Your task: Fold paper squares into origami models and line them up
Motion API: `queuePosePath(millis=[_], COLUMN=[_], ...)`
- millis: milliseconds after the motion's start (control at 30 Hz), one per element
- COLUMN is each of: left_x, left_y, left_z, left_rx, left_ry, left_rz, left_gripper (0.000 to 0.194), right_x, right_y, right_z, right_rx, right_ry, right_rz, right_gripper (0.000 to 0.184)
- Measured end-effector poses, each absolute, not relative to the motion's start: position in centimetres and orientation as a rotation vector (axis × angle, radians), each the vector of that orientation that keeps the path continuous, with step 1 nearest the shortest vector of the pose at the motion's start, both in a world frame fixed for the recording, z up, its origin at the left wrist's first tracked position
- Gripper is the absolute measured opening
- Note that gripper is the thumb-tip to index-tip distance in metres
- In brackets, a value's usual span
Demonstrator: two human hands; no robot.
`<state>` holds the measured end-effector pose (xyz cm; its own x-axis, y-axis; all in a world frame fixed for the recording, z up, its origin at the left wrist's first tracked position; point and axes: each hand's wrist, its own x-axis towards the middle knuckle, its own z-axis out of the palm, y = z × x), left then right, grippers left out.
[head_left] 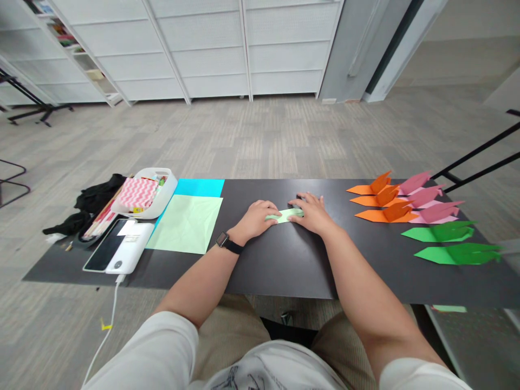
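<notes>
A pale green strip of folded paper (287,215) lies across the black table in front of me. My left hand (260,216), with a black watch on its wrist, has its fingers closed on the strip's left end. At the right end, my right hand (312,213) pins the paper between thumb and fingers, its outer fingers a little apart. The fingers hide both ends of the strip. Left of my hands lies a stack of pale green paper sheets (187,223), with a blue sheet (201,187) showing beyond it.
Folded orange paper shapes (376,200), pink ones (433,203) and green ones (455,253) stand in rows on the right of the black table (280,271). At the left are a white basket (164,197), a phone (106,246), a white power bank (132,249) with a cable, and black cloth (99,195).
</notes>
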<state>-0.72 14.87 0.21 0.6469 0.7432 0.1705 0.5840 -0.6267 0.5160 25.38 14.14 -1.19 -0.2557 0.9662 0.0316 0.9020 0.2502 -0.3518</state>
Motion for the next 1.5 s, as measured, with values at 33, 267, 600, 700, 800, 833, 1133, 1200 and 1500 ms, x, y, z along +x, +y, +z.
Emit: queuePosePath(millis=[33, 267, 600, 700, 800, 833, 1133, 1200, 1500], left_x=[-0.8, -1.3, -1.1, -0.9, -1.0, -1.1, -2.1, -2.2, -1.7], left_y=[14.9, 15.1, 14.8, 14.7, 14.7, 14.7, 15.1, 15.1, 14.5], left_z=[0.2, 0.5, 0.6, 0.7, 0.7, 0.7, 1.0, 1.1, 1.6], left_rx=[2.450, 2.460, 2.470, 2.476, 2.489, 2.490, 2.502, 2.507, 2.478], left_ry=[1.036, 0.968, 1.018, 1.068, 1.090, 1.098, 1.094, 1.089, 1.113], left_rz=[0.517, 0.500, 0.441, 0.417, 0.425, 0.425, 0.318, 0.306, 0.364], left_gripper=[0.028, 0.031, 0.029, 0.028, 0.029, 0.030, 0.036, 0.037, 0.027], right_x=[25.5, 26.1, 24.9, 24.8, 25.0, 25.0, 25.5, 25.6, 26.0], right_y=[14.2, 14.2, 13.6, 13.8, 13.9, 13.9, 14.1, 14.2, 14.3], right_z=[-1.3, -0.9, 0.1, -0.2, -0.4, -0.5, -0.8, -0.9, -1.6], right_rx=[-1.748, -1.754, -1.466, -1.520, -1.541, -1.542, -1.538, -1.546, -1.533], right_ry=[-2.278, -2.258, -2.327, -2.321, -2.317, -2.315, -2.310, -2.317, -2.338], right_rz=[0.392, 0.448, 0.435, 0.443, 0.442, 0.442, 0.457, 0.447, 0.410], right_gripper=[0.052, 0.053, 0.026, 0.025, 0.026, 0.025, 0.030, 0.032, 0.029])
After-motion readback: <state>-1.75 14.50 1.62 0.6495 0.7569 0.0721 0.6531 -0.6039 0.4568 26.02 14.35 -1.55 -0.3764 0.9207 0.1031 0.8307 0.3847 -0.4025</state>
